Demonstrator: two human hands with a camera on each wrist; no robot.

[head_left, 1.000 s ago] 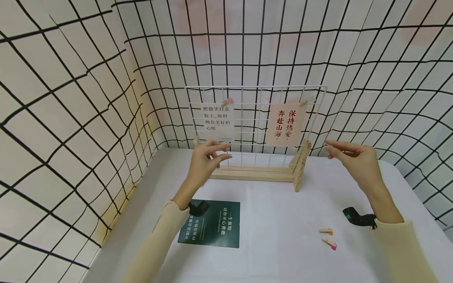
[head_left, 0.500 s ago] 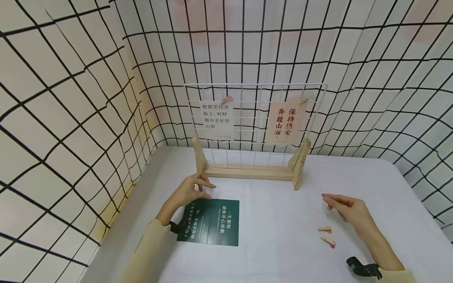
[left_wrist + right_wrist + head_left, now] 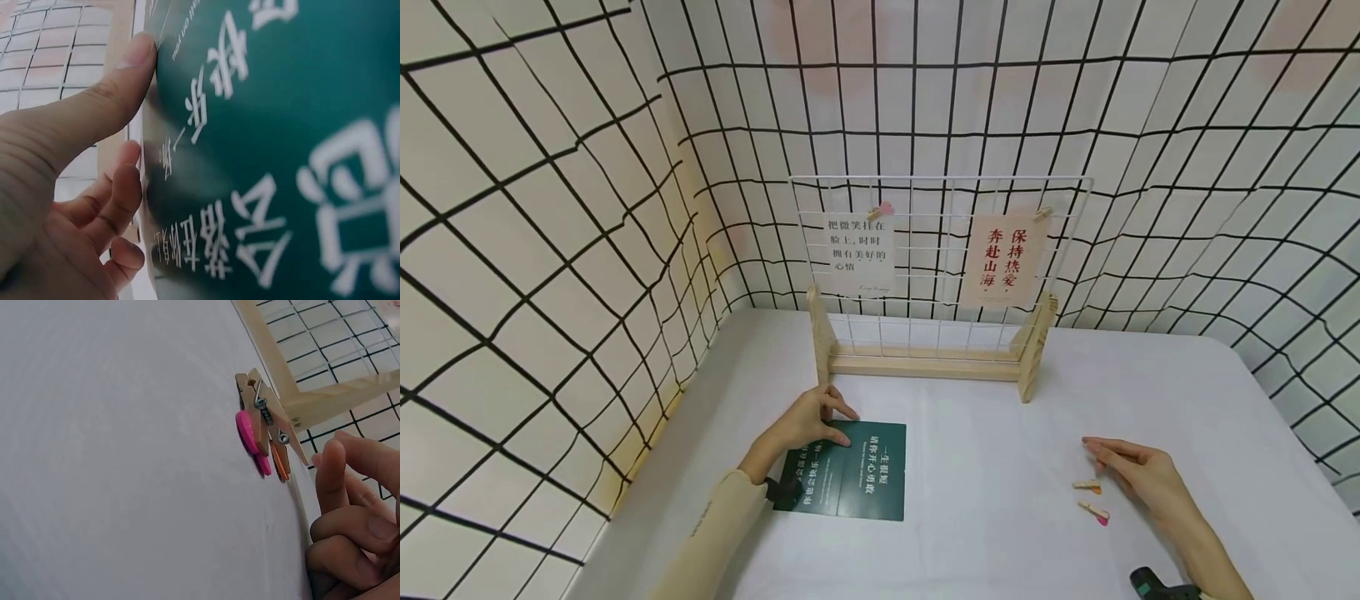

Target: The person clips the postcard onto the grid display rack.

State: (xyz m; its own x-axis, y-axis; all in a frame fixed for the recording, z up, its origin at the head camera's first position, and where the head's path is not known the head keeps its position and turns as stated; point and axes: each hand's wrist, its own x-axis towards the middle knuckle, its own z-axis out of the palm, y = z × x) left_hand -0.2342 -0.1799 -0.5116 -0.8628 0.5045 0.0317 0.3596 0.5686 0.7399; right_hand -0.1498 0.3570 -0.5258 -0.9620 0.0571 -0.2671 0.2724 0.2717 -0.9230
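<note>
A dark green card (image 3: pixel 872 479) with white lettering lies flat on the table. Over its far-left part is my left hand (image 3: pixel 808 421), the thumb on or just above the card and the other fingers by its far edge. In the left wrist view the thumb (image 3: pixel 119 81) overlaps the card's edge, with the fingers beyond it. My right hand (image 3: pixel 1138 471) hovers beside two small wooden clothespins, one with an orange end (image 3: pixel 1087 486) and one with a pink end (image 3: pixel 1095 512). Its thumb and index tips are close together, nothing visible between them, and apart from the clothespins.
Behind stands a white wire grid (image 3: pixel 928 275) in a wooden base (image 3: pixel 925 367). A white card (image 3: pixel 861 258) and a pink card (image 3: pixel 1003 262) are clipped to it. Black netting (image 3: pixel 917 100) surrounds the white table (image 3: pixel 985 500).
Both hands have come down and back from around the wire stand. The left has moved over the green card, the right to the clothespins. The clipped cards stay put.
</note>
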